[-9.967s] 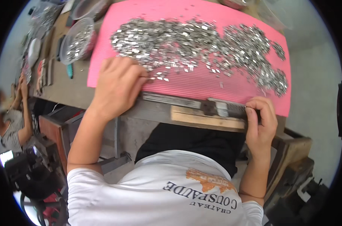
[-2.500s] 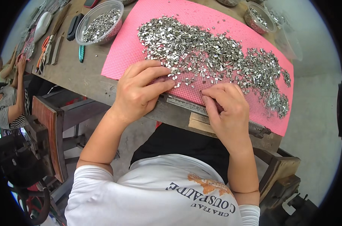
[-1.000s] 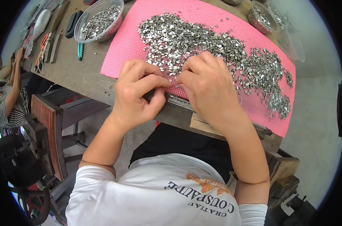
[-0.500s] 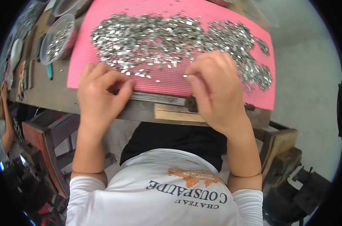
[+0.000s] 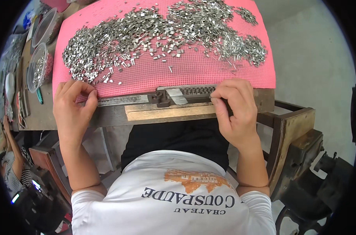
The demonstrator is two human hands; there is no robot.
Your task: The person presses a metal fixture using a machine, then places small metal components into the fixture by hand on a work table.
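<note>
Many small flat silver metal pieces (image 5: 142, 29) lie spread over a pink textured mat (image 5: 146, 76). Along the mat's near edge runs a long metal rail (image 5: 125, 100), with a dark block (image 5: 160, 98) and a silver strip (image 5: 177, 96) midway; small pieces sit in a row on its right part. My left hand (image 5: 73, 109) is closed, thumb and forefinger together beside the rail's left end; anything between them is hidden. My right hand (image 5: 237, 111) pinches at the rail's right part, and what its fingertips hold is too small to name.
A wooden strip (image 5: 170, 112) lies on the table's front edge below the rail. Clear plastic tubs (image 5: 33, 70) with metal pieces stand at the left, near a teal-handled tool (image 5: 39, 96). Another person's arm (image 5: 16, 150) shows at the far left. A wooden frame (image 5: 289, 137) stands at right.
My right hand has gone from over the mat, where a small silver piece showed at its fingertips, to the rail's right part. The rail is less covered. The view has shifted.
</note>
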